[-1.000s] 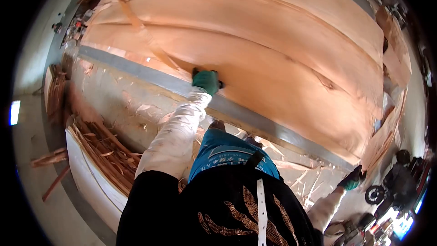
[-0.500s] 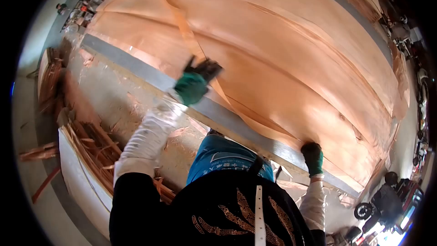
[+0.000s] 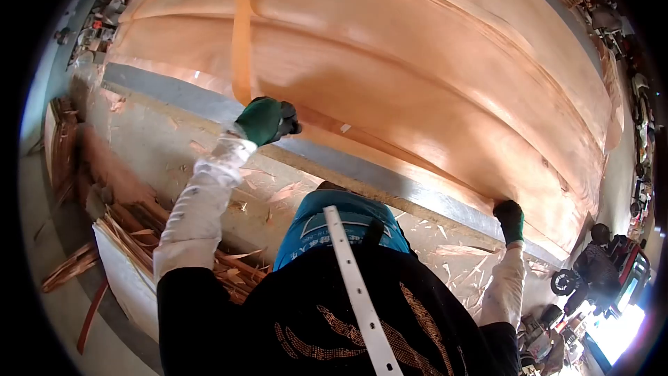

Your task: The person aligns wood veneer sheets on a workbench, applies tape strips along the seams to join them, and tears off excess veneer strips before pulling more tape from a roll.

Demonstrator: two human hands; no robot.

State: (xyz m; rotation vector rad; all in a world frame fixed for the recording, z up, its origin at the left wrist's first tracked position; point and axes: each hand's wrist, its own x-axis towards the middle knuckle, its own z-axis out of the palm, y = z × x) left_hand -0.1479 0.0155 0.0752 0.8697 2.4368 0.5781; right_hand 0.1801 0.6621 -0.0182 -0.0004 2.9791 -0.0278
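Large thin sheets of orange-brown wood veneer [image 3: 390,76] lie in overlapping layers on a grey-edged table [image 3: 174,90]. A narrow veneer strip [image 3: 241,45] curls down from the upper left to my left hand [image 3: 268,120], in a green and black glove. Those fingers are closed around the strip at the near edge of the stack. From there the strip runs along the edge towards my right hand [image 3: 510,219], gloved the same way. It is a fist at the right end of the near edge, closed on the strip; its fingertips are hidden.
Broken veneer scraps [image 3: 236,271] are piled at lower left beside a pale board [image 3: 125,271]. More scraps litter the floor [image 3: 160,146]. A parked vehicle [image 3: 612,271] stands at lower right. A white perforated strap [image 3: 358,292] hangs before my chest.
My left hand has gone from spread over the sheets to closed on the strip, moving nearer and left. My right hand has shifted right in the view, still closed. The strip has straightened.
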